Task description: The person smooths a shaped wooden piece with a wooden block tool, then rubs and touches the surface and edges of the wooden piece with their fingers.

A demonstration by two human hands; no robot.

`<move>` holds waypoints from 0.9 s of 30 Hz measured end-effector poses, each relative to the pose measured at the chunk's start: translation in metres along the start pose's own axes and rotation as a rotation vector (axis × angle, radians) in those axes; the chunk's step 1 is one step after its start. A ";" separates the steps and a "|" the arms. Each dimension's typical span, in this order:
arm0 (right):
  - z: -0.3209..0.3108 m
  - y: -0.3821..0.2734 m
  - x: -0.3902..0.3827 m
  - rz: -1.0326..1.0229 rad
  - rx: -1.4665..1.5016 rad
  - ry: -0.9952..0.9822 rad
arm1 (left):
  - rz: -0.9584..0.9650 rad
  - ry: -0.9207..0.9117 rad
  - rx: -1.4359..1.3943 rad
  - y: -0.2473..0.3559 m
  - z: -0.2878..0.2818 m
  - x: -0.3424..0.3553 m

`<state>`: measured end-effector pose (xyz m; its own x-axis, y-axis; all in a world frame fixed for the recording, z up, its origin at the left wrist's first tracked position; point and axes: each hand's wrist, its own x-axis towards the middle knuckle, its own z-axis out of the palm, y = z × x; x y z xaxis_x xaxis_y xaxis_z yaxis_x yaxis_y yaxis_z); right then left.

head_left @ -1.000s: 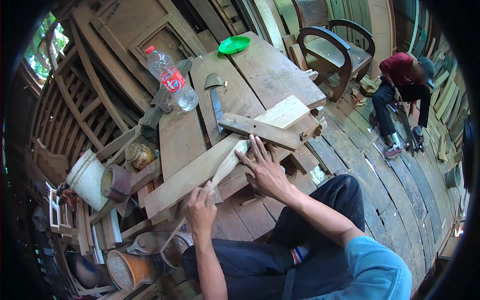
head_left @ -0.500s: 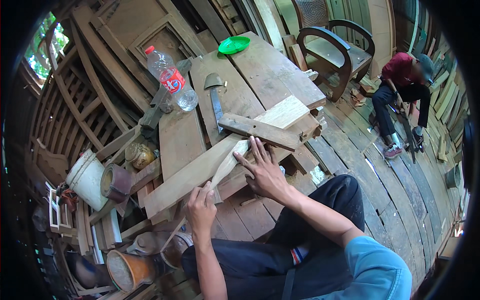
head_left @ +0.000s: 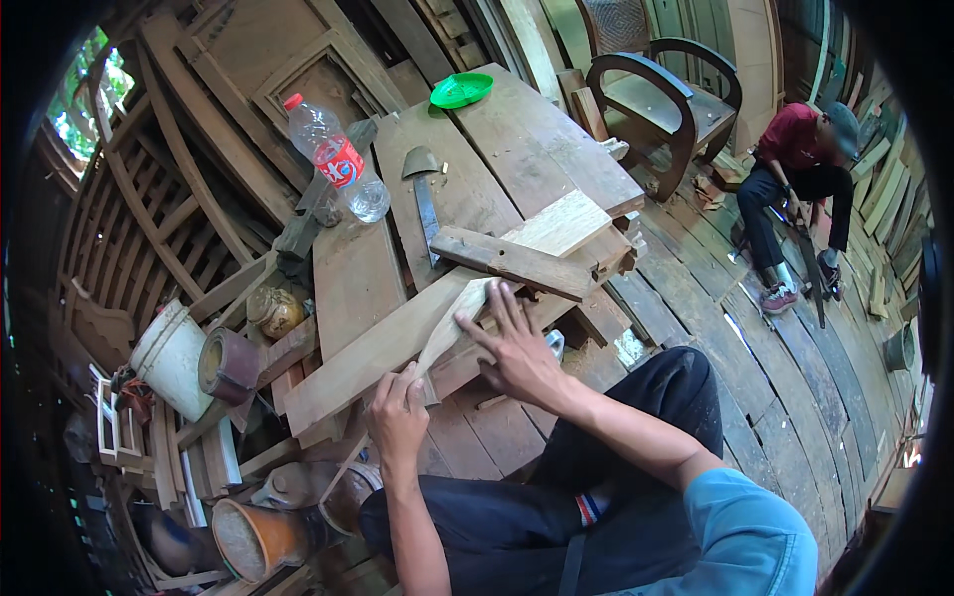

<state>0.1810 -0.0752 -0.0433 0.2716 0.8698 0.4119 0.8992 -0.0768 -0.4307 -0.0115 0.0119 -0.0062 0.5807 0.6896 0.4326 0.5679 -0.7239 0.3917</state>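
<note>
A slim, curved pale wooden piece [head_left: 447, 325] lies slantwise over a long flat board [head_left: 343, 370] at the workbench's near edge. My left hand [head_left: 398, 417] pinches its near end between thumb and fingers. My right hand [head_left: 519, 350] rests with spread fingers on its far part, holding nothing. Just beyond those fingertips, a darker wooden bar with a small hole [head_left: 517, 262] lies across the board. Farther off on the bench is a flat metal-bladed tool with a rounded wooden end [head_left: 426, 204].
The workbench [head_left: 566, 149] carries a plastic bottle [head_left: 341, 164] and a green dish [head_left: 461, 90]. To the left stand a white bucket [head_left: 169, 353], a sandpaper roll [head_left: 231, 365] and an orange bucket [head_left: 260, 531]. A co-worker [head_left: 795, 189] sits at right, near a wooden armchair [head_left: 666, 94].
My right hand has slid slightly left and nearer along the curved piece, its fingers still spread. My left hand keeps its pinch almost in place.
</note>
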 end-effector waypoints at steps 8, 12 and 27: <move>-0.005 -0.001 0.000 0.004 -0.014 -0.015 | 0.042 0.049 0.003 -0.002 0.000 0.000; -0.001 -0.003 -0.002 -0.017 0.004 -0.015 | 0.000 0.011 -0.020 0.003 -0.002 0.001; 0.015 -0.019 -0.008 -0.132 0.046 -0.064 | 0.010 0.028 -0.017 -0.003 -0.002 0.000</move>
<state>0.1560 -0.0736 -0.0506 0.1283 0.9003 0.4158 0.9085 0.0615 -0.4134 -0.0144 0.0138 -0.0062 0.5699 0.6817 0.4588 0.5520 -0.7312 0.4008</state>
